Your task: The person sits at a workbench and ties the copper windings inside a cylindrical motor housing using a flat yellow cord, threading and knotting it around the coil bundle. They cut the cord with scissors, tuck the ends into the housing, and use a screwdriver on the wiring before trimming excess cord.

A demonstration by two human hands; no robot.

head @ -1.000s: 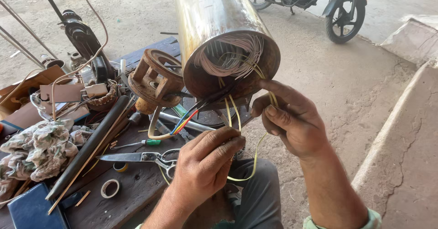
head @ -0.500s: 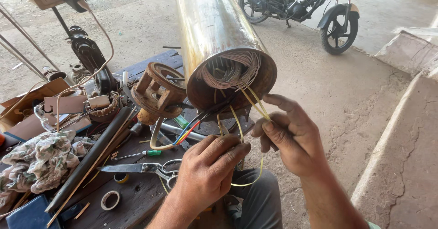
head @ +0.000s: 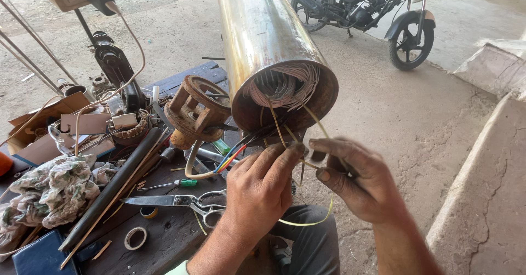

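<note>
A thin yellow wire [head: 307, 222] is pinched in the curled left hand [head: 257, 190] and in the fingertips of the half-closed right hand [head: 359, 179] (both grimy). Just beyond, the wire is led into the steel motor casing [head: 263, 50], whose copper windings [head: 282, 86] are exposed; scissors [head: 175, 201] lie on the surface [head: 159, 242], and a motorcycle [head: 361, 6] is parked farther back.

Both hands, left [head: 257, 190] and right [head: 359, 179], meet with fingers curled, pinching.

The far end of the steel cylinder [head: 263, 39] is cut off by the top edge at twelve o'clock. The motorcycle [head: 378, 12] is cropped at one o'clock. The lower run of the yellow wires [head: 307, 223] is hidden behind the left hand [head: 260, 190]. Both forearms are cut off at six o'clock.
</note>
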